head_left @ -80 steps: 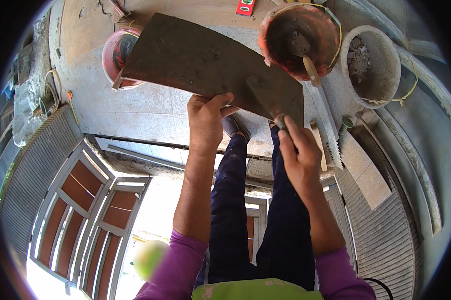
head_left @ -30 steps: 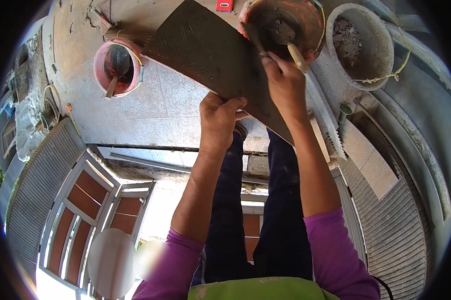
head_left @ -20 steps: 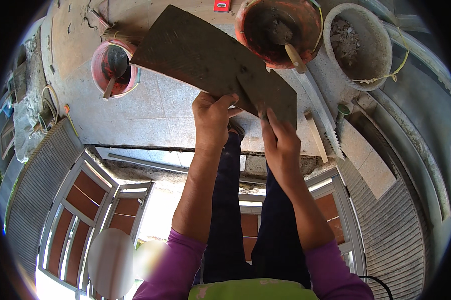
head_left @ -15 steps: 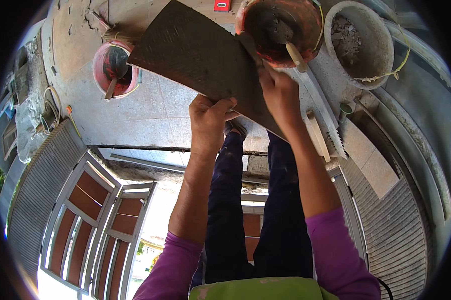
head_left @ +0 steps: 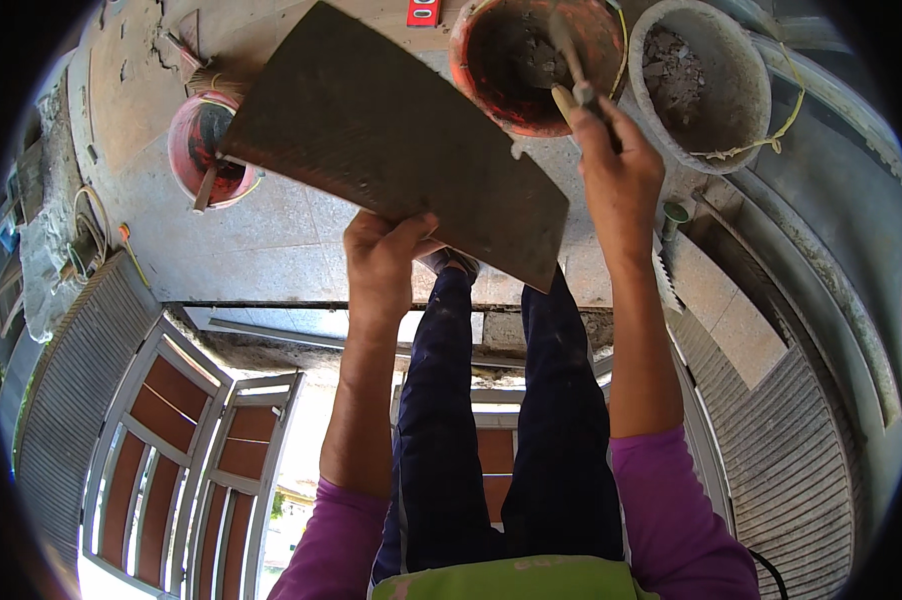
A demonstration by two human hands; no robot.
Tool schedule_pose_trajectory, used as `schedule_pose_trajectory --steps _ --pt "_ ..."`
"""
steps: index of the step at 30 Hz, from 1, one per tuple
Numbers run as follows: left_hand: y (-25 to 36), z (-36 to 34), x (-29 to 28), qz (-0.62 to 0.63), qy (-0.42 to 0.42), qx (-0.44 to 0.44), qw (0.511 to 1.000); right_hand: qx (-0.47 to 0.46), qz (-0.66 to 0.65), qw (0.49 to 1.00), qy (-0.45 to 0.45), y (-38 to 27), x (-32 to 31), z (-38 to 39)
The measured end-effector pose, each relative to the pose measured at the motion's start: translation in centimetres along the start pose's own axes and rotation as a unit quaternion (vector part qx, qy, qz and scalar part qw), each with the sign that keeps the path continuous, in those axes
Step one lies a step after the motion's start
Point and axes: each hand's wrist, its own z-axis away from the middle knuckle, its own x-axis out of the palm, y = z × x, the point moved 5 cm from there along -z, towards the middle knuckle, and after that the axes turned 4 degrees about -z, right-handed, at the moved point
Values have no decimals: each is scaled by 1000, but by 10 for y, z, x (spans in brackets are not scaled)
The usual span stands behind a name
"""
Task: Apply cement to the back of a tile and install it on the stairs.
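My left hand (head_left: 386, 250) grips the near edge of a large dark tile (head_left: 391, 150), its thumb on top. The tile is held tilted above the floor, and its right end has a small chipped notch. My right hand (head_left: 619, 165) is raised off the tile's right end, closed around a narrow trowel (head_left: 568, 50). Blurred, the trowel's blade points up over an orange-rimmed bucket (head_left: 471, 85) with grey material inside. A wooden handle (head_left: 563, 100) sticks out over that bucket's rim, right beside my right hand.
A pale bucket (head_left: 756, 110) of rubble stands at the right. To the left is a smaller pink bucket (head_left: 183, 150) with a tool in it. A red level (head_left: 424, 12) lies at the far side. A saw blade (head_left: 666, 275) and tile pieces (head_left: 726, 310) lie right of my forearm.
My right hand has lifted the trowel off the tile's surface and moved up and right toward the orange-rimmed bucket. My left hand and the tile have shifted slightly left.
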Motion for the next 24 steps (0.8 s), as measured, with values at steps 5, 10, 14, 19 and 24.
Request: schedule_pose_trajectory --steps 5,10,14,19,24 --pt "4 8 -29 -18 70 4 997 -259 89 957 98 52 22 -11" --pt "7 13 -55 -14 104 19 994 -83 216 973 -15 117 47 -39" --pt "13 16 -70 -32 108 26 993 -185 149 967 92 93 53 -20" --pt "14 16 -79 16 104 35 994 -106 203 973 12 112 55 -8" --pt "7 10 -75 50 73 22 996 -26 317 944 -88 164 51 0"
